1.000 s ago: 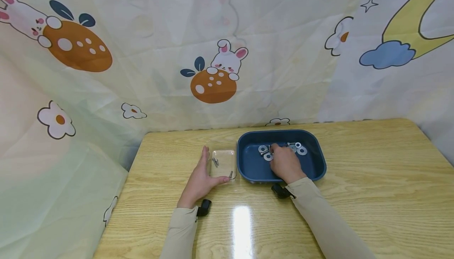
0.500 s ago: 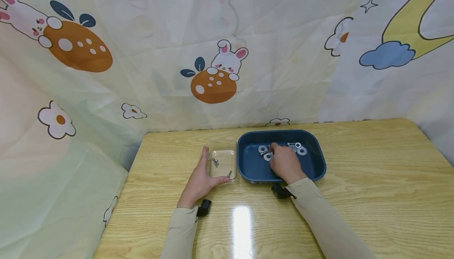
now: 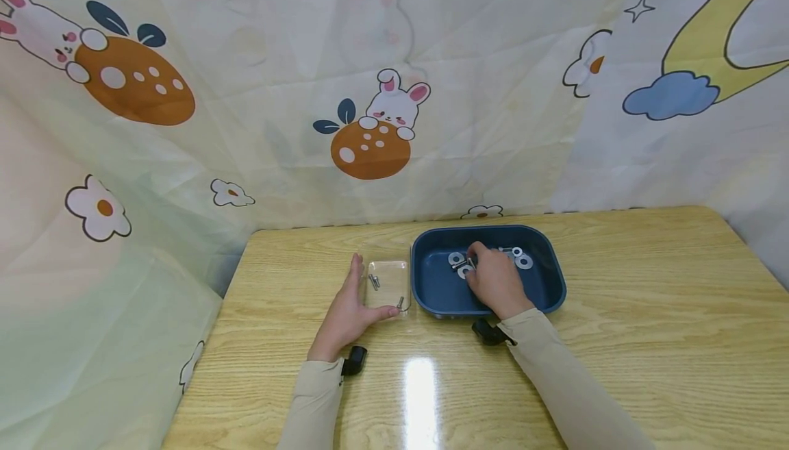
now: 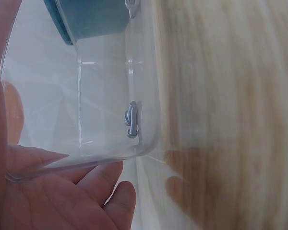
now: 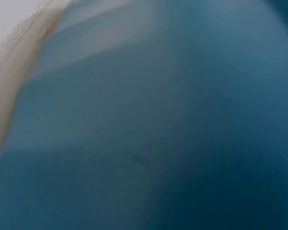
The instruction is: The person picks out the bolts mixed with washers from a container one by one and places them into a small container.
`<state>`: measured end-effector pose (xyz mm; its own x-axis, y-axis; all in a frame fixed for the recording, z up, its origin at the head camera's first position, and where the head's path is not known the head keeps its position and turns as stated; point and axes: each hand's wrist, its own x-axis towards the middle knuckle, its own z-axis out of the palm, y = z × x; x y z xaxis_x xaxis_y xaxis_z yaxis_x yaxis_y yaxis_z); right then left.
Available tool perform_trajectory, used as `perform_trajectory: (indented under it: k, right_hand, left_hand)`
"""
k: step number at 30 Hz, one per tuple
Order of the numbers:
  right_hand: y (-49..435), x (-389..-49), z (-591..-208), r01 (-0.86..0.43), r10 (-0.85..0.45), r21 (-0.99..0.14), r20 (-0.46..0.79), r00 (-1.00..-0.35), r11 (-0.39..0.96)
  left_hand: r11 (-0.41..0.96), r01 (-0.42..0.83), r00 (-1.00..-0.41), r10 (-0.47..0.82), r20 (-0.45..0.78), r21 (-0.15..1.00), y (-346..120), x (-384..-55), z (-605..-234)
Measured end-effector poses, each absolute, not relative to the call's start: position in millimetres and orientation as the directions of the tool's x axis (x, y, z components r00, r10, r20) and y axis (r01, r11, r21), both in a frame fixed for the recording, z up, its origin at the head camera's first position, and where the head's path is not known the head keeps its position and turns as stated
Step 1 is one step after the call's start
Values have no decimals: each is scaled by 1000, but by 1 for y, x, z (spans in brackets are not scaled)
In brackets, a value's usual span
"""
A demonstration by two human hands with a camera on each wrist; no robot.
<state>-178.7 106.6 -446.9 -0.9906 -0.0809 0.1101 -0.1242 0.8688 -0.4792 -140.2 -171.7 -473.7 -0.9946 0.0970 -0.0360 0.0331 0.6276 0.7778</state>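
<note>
In the head view my left hand (image 3: pixel 346 309) lies along the left and near sides of a small clear plastic box (image 3: pixel 388 265), fingers straight and thumb stretched out at the near edge. Several small silver screws (image 3: pixel 374 281) lie inside it. My right hand (image 3: pixel 498 280) reaches into a dark blue tray (image 3: pixel 431 299); its thumb and index finger pinch a small screw (image 3: pixel 472 261). Flat washers (image 3: pixel 524 261) and more screws lie around it on the tray floor. In the left wrist view the fingers (image 4: pixel 103 184) touch the box's outside. The right wrist view shows only blurred tray wall.
The blue tray stands directly right of the clear box on a wooden table (image 3: pixel 647 299). A patterned cloth (image 3: pixel 493 128) hangs behind the table and on its left. A dark wrist camera (image 3: pixel 487 332) sits by the tray's near rim.
My right hand has shifted slightly up and left inside the tray, and a screw now shows between thumb and index finger. The left hand and clear box stay in place.
</note>
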Motion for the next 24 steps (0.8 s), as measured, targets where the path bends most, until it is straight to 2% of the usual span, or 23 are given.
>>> perform_trajectory:
  k: [15, 24]
  right_hand:
    - [104, -177, -443, -229, -113, -496, 253, -961, 838]
    - [97, -173, -435, -206, -96, -528, 229, -969, 824]
  left_hand:
    - [651, 35, -995, 96, -37, 759, -171, -142, -473]
    - [641, 26, -995, 93, -43, 767, -172, -142, -474]
